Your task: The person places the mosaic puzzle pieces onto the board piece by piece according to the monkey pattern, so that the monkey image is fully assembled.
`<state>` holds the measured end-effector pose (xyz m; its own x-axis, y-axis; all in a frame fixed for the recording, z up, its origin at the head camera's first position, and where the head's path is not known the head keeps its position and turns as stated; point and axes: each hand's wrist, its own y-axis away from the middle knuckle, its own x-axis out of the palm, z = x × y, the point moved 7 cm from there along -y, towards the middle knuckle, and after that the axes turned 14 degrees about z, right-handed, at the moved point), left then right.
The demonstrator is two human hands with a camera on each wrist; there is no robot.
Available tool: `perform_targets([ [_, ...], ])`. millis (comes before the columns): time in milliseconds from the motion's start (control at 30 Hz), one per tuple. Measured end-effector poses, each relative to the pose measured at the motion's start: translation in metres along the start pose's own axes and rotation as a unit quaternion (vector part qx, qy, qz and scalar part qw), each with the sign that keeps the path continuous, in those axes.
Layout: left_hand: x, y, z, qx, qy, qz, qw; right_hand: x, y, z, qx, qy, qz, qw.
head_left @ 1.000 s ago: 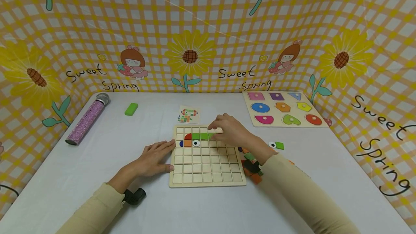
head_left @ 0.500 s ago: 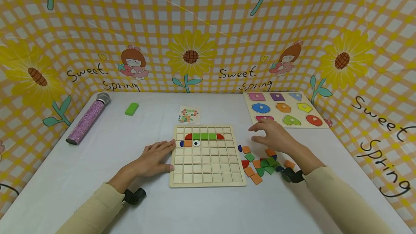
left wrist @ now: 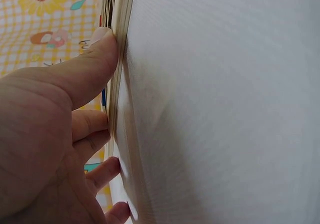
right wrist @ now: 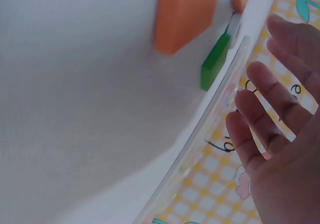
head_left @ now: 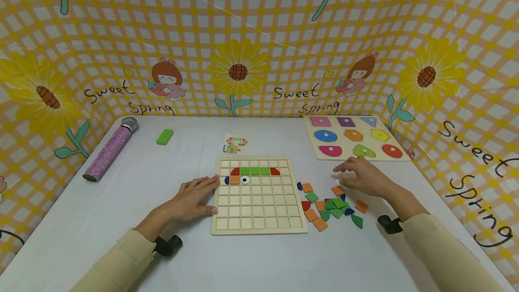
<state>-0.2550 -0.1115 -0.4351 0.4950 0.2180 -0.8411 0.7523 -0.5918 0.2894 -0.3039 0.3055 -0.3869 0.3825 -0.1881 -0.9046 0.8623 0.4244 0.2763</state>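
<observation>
Board [head_left: 259,211] bearing eight tiles [head_left: 255,171], two hands [head_left: 193,198], one card [head_left: 236,143]

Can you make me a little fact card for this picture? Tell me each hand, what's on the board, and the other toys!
Left hand: touching the left edge of the grid board
Right hand: fingers near a partly hidden white piece; can't tell if touching
On the board: a row of red and green tiles; below it, a blue piece, orange square and eye tile
Right of board: loose pieces
Behind board: picture card
Back left: sparkly microphone, green block
Back right: shape puzzle
</observation>
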Motion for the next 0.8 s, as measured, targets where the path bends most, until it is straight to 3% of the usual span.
perform_targets([
  [400,-0.001,0.0,-0.001,0.0,0.002,-0.001,1.0,0.011,-0.004,-0.011,-0.018,0.03,0.027,0.999],
  [800,0.0,0.0,0.0,-0.002,0.004,-0.001,1.0,0.013,-0.005,-0.022,-0.002,0.026,0.022,0.9994],
])
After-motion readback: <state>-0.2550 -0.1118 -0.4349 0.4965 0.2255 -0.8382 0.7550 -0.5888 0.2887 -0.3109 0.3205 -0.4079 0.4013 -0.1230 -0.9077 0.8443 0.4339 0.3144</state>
